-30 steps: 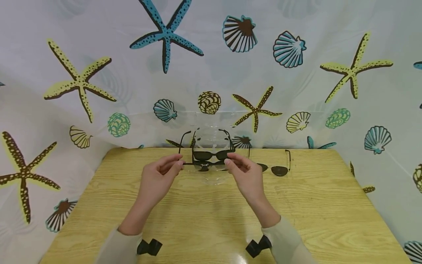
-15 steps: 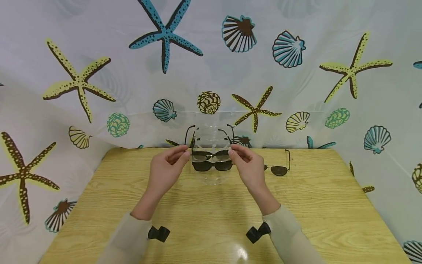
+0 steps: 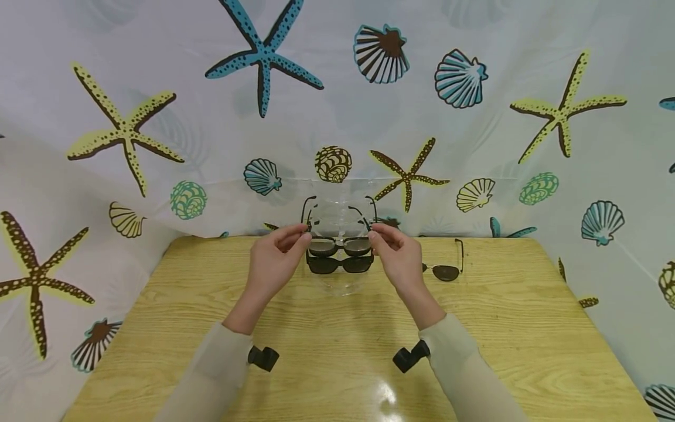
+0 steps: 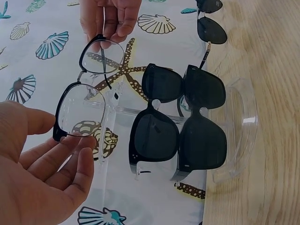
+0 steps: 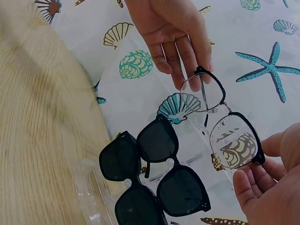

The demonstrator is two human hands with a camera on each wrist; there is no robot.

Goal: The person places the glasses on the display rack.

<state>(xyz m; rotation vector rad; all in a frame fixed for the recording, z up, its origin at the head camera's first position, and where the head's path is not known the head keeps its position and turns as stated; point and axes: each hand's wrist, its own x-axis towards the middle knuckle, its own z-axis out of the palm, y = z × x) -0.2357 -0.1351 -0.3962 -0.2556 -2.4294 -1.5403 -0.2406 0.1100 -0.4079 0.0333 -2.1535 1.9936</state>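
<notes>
Starfish-and-shell cloth (image 3: 337,111) behind, wooden worktop (image 3: 337,351) below, and it's a 2-sided grip! Left hand (image 3: 271,258) pinches 1 end of the clear-lensed glasses (image 4: 75,84), right hand (image 3: 399,261) the other, frame stretched between them, above 2 pairs of dark sunglasses (image 4: 201,143) on the transparent stand (image 4: 251,117). Metal-framed sunglasses (image 3: 445,273) lie to the right.

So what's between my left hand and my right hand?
The clear glasses, with your left hand gripping one end and your right hand the other; both wrist views show it.
</notes>
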